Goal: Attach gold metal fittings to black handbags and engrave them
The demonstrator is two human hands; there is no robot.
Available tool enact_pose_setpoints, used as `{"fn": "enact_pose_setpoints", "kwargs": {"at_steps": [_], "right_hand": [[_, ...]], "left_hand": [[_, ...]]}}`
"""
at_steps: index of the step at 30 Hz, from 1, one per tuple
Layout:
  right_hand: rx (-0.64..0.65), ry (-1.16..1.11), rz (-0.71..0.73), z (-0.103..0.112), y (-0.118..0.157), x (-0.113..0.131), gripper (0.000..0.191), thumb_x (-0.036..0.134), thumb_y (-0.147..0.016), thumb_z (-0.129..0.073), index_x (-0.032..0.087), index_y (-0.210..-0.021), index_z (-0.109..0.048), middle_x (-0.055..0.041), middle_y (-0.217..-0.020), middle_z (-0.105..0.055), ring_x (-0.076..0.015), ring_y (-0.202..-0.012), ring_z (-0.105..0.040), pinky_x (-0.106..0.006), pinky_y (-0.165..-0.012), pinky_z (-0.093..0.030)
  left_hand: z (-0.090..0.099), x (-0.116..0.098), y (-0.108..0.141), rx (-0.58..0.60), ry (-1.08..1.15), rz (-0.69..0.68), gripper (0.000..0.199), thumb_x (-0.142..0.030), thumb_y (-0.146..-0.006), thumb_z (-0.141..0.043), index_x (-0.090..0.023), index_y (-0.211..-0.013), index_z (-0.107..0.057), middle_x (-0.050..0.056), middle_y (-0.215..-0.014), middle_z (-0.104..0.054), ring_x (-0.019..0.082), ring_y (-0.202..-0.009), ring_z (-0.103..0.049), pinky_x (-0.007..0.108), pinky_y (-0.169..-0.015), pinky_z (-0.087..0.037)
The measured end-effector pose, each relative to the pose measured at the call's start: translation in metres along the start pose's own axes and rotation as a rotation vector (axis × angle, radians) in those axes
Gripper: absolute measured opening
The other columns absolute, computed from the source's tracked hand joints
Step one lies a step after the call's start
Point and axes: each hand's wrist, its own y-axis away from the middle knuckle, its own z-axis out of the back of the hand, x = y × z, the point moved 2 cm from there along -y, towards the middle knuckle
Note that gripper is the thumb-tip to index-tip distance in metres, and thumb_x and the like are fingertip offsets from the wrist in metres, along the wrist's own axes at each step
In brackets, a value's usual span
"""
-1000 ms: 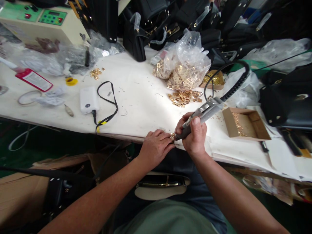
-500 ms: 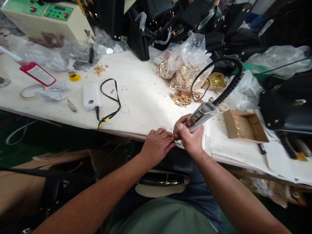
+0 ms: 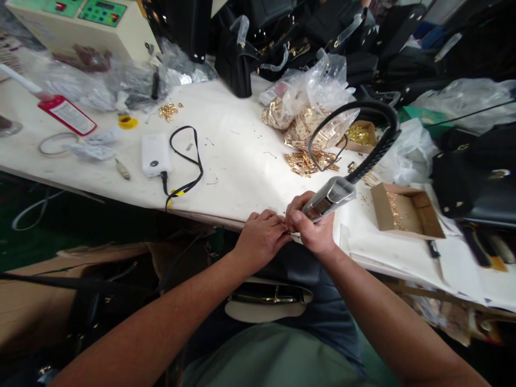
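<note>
My right hand (image 3: 312,228) is wrapped round a silver handheld tool (image 3: 331,198), from whose upper end a black braided cable (image 3: 377,156) arches. The tool's tip is hidden between my hands. Just left of it, at the front edge of the white table (image 3: 242,177), my left hand (image 3: 264,236) is closed with fingers pressed together; what they hold is too small to name. Under both hands a black bag (image 3: 294,269) lies on my lap, with a beige flap (image 3: 264,312) and gold trim showing.
Gold metal pieces (image 3: 302,163) lie before plastic bags of more (image 3: 310,126). A cardboard box (image 3: 407,210) stands right. A white power bank (image 3: 155,155) with black cable, a red bottle (image 3: 67,114) and yellow tape (image 3: 128,122) are left. Black bags (image 3: 234,62) fill the back.
The silver tool has tilted slightly and its cable has shifted a little left. My hands keep nearly the same place, while the whole view has moved slightly.
</note>
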Motion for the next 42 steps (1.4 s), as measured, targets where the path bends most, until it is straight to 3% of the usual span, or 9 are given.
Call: {"fn": "enact_pose_setpoints", "kwargs": {"at_steps": [9, 15, 24, 29, 31, 33, 35, 39, 42], "right_hand": [[0.162, 0.109, 0.128, -0.020, -0.006, 0.019, 0.046, 0.055, -0.074, -0.076, 0.021, -0.063, -0.047, 0.0048, -0.057, -0.039, -0.0105, -0.054, -0.033, -0.025, -0.049, -0.028], [0.067, 0.154, 0.097, -0.026, -0.008, 0.010, 0.038, 0.045, -0.077, -0.071, 0.022, -0.064, -0.043, 0.0055, -0.057, -0.038, -0.0108, -0.054, -0.031, -0.026, -0.050, -0.031], [0.010, 0.126, 0.049, -0.027, -0.010, 0.003, 0.043, 0.051, -0.072, -0.076, 0.021, -0.064, -0.046, 0.0051, -0.056, -0.041, -0.0108, -0.055, -0.034, -0.026, -0.050, -0.032], [0.065, 0.029, -0.015, -0.017, -0.012, 0.018, 0.057, 0.073, -0.073, -0.072, 0.020, -0.065, -0.051, 0.0032, -0.051, -0.049, -0.0111, -0.048, -0.042, -0.025, -0.046, -0.034], [-0.012, 0.020, -0.033, -0.002, -0.016, 0.029, 0.062, 0.080, -0.077, -0.063, 0.019, -0.071, -0.055, 0.0007, -0.053, -0.055, -0.0131, -0.046, -0.048, -0.025, -0.044, -0.036], [-0.121, 0.144, -0.019, 0.018, -0.023, 0.039, 0.061, 0.078, -0.086, -0.055, 0.018, -0.082, -0.060, -0.0011, -0.060, -0.060, -0.0158, -0.051, -0.054, -0.026, -0.047, -0.040], [-0.140, 0.449, 0.015, 0.040, -0.029, 0.045, 0.056, 0.073, -0.092, -0.051, 0.018, -0.095, -0.063, -0.0017, -0.069, -0.063, -0.0175, -0.058, -0.057, -0.027, -0.053, -0.042], [-0.005, 1.173, 0.026, 0.078, -0.035, 0.034, 0.039, 0.055, -0.096, -0.056, 0.024, -0.116, -0.067, -0.0077, -0.101, -0.070, -0.0228, -0.082, -0.064, -0.030, -0.067, -0.043], [0.085, 1.410, -0.013, 0.098, -0.034, 0.011, 0.038, 0.049, -0.094, -0.063, 0.029, -0.126, -0.069, -0.0091, -0.110, -0.069, -0.0258, -0.093, -0.065, -0.032, -0.072, -0.043]], "left_hand": [[-0.002, 0.003, 0.005, -0.185, 0.027, 0.006, 0.019, -0.037, -0.099, -0.061, -0.027, -0.113, -0.070, 0.004, -0.104, -0.075, 0.024, -0.094, -0.065, 0.039, -0.075, -0.049], [-0.009, 0.013, 0.005, -0.259, 0.010, -0.115, 0.023, -0.038, -0.097, -0.062, -0.033, -0.118, -0.068, 0.001, -0.110, -0.077, 0.025, -0.096, -0.067, 0.037, -0.069, -0.047], [-0.007, 0.009, 0.006, -0.197, -0.034, -0.062, 0.030, -0.035, -0.093, -0.067, -0.036, -0.123, -0.067, 0.001, -0.121, -0.074, 0.025, -0.105, -0.065, 0.037, -0.077, -0.050], [0.005, -0.006, 0.006, -0.053, -0.013, 0.047, 0.007, -0.031, -0.094, -0.069, -0.027, -0.099, -0.072, 0.003, -0.110, -0.072, 0.025, -0.106, -0.061, 0.039, -0.087, -0.048], [0.008, -0.009, 0.006, -0.043, -0.018, 0.044, 0.011, -0.032, -0.094, -0.070, -0.025, -0.103, -0.071, 0.004, -0.111, -0.069, 0.024, -0.108, -0.059, 0.040, -0.091, -0.048], [0.010, -0.009, 0.005, -0.067, -0.042, 0.064, 0.022, -0.036, -0.093, -0.073, -0.023, -0.111, -0.069, 0.005, -0.112, -0.068, 0.024, -0.109, -0.058, 0.040, -0.092, -0.048], [0.011, -0.009, 0.005, -0.083, -0.096, 0.080, 0.030, -0.041, -0.091, -0.075, -0.021, -0.111, -0.068, 0.006, -0.109, -0.068, 0.026, -0.107, -0.058, 0.041, -0.090, -0.047], [0.012, -0.012, 0.005, -0.050, -0.210, 0.069, 0.027, -0.047, -0.093, -0.070, -0.020, -0.096, -0.070, 0.006, -0.098, -0.067, 0.026, -0.098, -0.060, 0.039, -0.083, -0.046], [0.011, -0.012, 0.006, -0.036, -0.196, 0.063, 0.025, -0.045, -0.094, -0.070, -0.020, -0.095, -0.072, 0.005, -0.093, -0.067, 0.022, -0.091, -0.062, 0.034, -0.077, -0.046]]}}
